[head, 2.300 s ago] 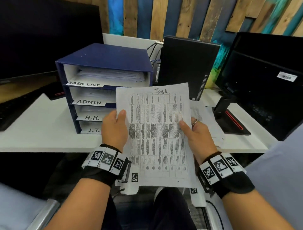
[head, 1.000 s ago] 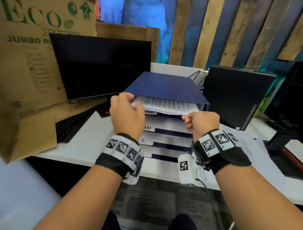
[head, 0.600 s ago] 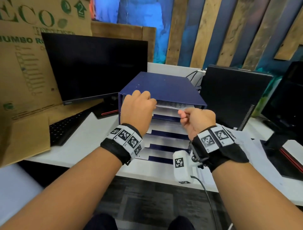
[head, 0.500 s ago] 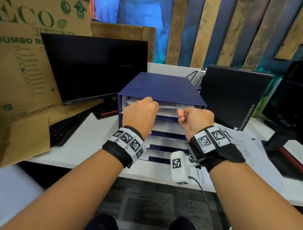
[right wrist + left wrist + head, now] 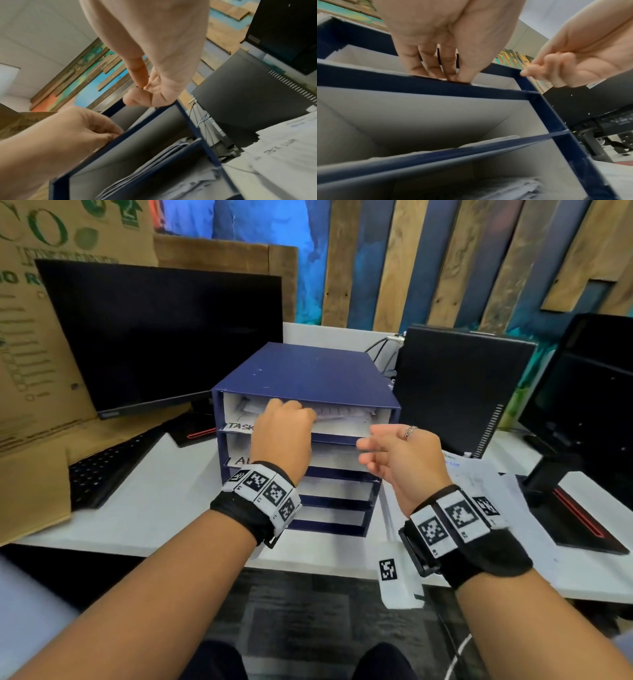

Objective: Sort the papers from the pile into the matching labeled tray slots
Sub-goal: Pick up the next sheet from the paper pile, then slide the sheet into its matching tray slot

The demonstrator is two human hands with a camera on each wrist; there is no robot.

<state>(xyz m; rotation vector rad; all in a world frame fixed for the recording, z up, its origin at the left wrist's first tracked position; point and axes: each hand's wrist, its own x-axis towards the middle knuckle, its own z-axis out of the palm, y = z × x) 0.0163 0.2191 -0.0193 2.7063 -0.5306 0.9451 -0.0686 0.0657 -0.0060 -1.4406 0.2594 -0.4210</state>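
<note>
A dark blue tray organizer (image 5: 308, 378) with stacked slots stands mid-desk; its top slot carries a label starting "TASK" (image 5: 239, 426). Printed papers (image 5: 342, 414) lie inside that slot. My left hand (image 5: 284, 422) is at the slot's mouth, its fingertips (image 5: 447, 77) pressing down on the paper at the front lip. My right hand (image 5: 394, 453) hovers just right of the slot with fingers loosely curled and nothing in it; in the right wrist view its thumb nearly meets the index finger (image 5: 144, 86). The pile of papers (image 5: 479, 484) lies on the desk right of the organizer.
A dark monitor (image 5: 164, 337), a keyboard (image 5: 102, 470) and a cardboard box (image 5: 34, 371) fill the left. A black computer case (image 5: 459, 385) stands behind the pile. A second monitor (image 5: 589, 405) on a stand (image 5: 575, 515) is at the right. The white desk (image 5: 171, 518) shows in front.
The sheet headed "Task" went from both hands into the top slot. My right hand let go and drew back to the right; my left hand stays at the slot's mouth.
</note>
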